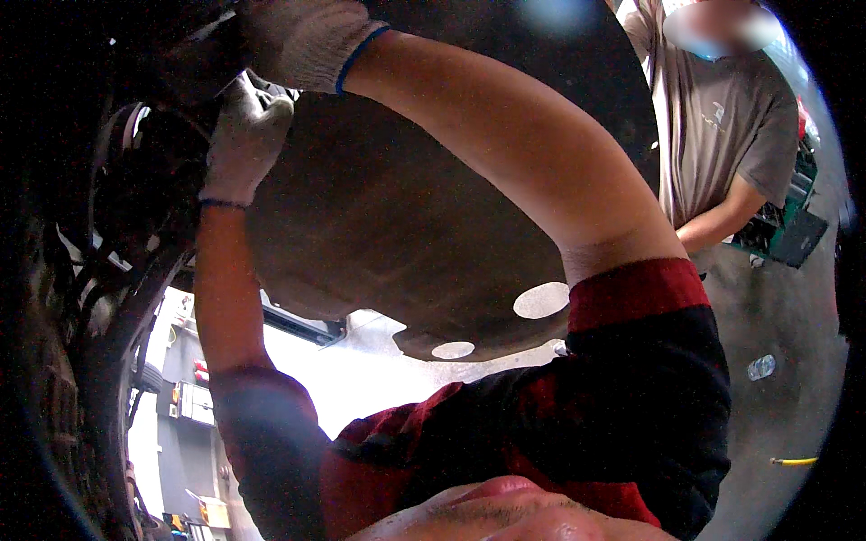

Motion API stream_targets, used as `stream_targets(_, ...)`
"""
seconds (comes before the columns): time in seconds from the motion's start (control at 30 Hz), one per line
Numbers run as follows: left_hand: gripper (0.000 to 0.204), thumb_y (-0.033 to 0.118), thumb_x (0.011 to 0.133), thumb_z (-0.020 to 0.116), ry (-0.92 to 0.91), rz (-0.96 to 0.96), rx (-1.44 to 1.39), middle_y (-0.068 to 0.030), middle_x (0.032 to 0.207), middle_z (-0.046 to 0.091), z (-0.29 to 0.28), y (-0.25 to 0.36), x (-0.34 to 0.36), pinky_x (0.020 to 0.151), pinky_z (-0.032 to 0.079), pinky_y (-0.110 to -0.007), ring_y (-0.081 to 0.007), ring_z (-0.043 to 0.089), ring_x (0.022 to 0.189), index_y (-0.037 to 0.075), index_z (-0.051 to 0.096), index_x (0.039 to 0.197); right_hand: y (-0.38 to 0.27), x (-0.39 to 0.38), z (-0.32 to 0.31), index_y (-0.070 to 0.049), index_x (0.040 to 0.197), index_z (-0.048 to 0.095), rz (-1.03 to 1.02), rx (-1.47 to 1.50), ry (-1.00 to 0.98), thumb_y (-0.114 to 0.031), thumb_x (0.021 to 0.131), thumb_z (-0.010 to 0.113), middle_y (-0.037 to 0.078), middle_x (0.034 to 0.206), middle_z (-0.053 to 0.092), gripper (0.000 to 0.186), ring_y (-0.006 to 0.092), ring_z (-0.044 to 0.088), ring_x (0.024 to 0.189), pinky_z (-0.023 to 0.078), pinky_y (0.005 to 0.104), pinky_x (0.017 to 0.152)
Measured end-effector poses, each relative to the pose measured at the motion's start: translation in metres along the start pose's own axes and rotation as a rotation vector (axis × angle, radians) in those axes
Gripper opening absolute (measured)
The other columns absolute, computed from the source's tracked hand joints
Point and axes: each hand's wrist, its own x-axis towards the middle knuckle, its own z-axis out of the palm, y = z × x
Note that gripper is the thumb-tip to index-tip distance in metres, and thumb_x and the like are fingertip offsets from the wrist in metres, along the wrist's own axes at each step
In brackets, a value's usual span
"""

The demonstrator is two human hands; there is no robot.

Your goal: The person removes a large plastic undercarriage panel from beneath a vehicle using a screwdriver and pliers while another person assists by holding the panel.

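Both my hands, in pale knit gloves with blue cuffs, are raised at the top left against the dark underside of what looks like a vehicle. My left hand (244,144) has its fingers curled at a small light-coloured part I cannot make out. My right hand (302,45) is just above and right of it, its fingertips lost in shadow at the dark structure (194,68). A broad dark panel (415,239) with round holes spans the middle, behind my arms. My sleeves are black and red.
A person in a grey T-shirt (722,144) stands at the right. Beside them are a dark green tool case (780,234), a plastic bottle (760,367) and a yellow hose (794,462). Dark metal parts (86,352) fill the left edge, with shelving (194,401) beyond them.
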Motion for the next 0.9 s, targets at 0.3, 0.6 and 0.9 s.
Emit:
stream_targets(0.3, 0.021, 0.014, 0.094, 0.064, -0.071, -0.155, -0.356, -0.0175, 0.096, 0.071, -0.01, 0.02, -0.009, 0.079, 0.054, -0.043, -0.0303, 0.07, 0.087, 0.002, 0.07, 0.111, 0.004, 0.0, 0.0, -0.005, 0.107, 0.072, 0.015, -0.003, -0.05, -0.015, 0.089, 0.06, 0.023, 0.102, 0.073, 0.024, 0.0421, 0.073, 0.096, 0.06, 0.0489, 0.082)
stream_targets(0.6, 0.031, 0.035, 0.1, 0.065, -0.06, 0.05, -0.488, -0.0022, 0.077, 0.064, -0.011, 0.011, -0.008, 0.055, 0.046, -0.023, -0.0085, 0.058, 0.061, 0.004, 0.069, 0.099, 0.009, -0.001, -0.003, -0.004, 0.103, 0.074, -0.003, 0.003, -0.003, -0.016, 0.088, 0.061, 0.021, 0.099, 0.074, 0.023, 0.039, 0.074, 0.097, 0.061, 0.0478, 0.081)
stream_targets(0.9, 0.039, 0.023, 0.096, 0.068, 0.014, -0.01, -0.412, -0.017, 0.103, 0.068, 0.006, -0.046, -0.012, 0.09, 0.053, -0.045, -0.0336, 0.068, 0.094, -0.005, 0.056, 0.122, 0.008, -0.005, -0.003, -0.002, 0.099, 0.073, 0.007, -0.095, 0.023, -0.016, 0.088, 0.062, 0.022, 0.095, 0.074, 0.022, 0.04, 0.075, 0.092, 0.06, 0.0489, 0.078)
